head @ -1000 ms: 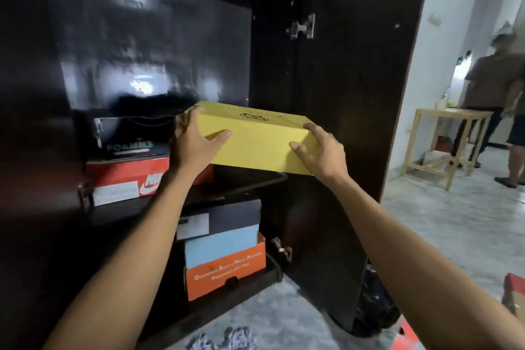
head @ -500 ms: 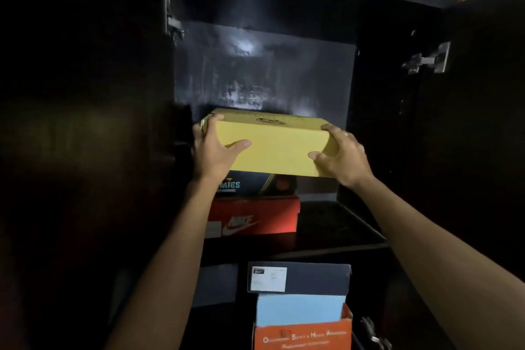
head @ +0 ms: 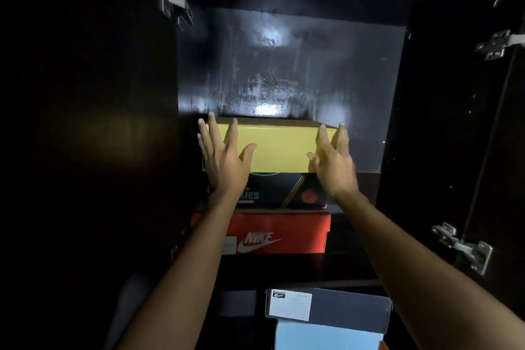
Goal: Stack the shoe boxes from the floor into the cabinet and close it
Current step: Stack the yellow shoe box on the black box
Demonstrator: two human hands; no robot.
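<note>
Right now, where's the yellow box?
Centre of the head view, upper shelf: yellow box sits atop the black box, over the red Nike box.

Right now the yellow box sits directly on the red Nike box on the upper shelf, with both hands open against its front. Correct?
Not quite. The head view shows the yellow box resting on a dark box, which itself sits on the red Nike box. The rest holds: left hand and right hand are open against its front.

Upper shelf [head: 349,260]: top box [head: 281,150] on middle box [head: 287,190] on Nike box [head: 284,233], stack at shelf's left. Below (lower compartment): labelled box [head: 341,307] on another box [head: 326,334]. Left hand [head: 224,159], right hand [head: 332,165] before top box's front corners.
</note>
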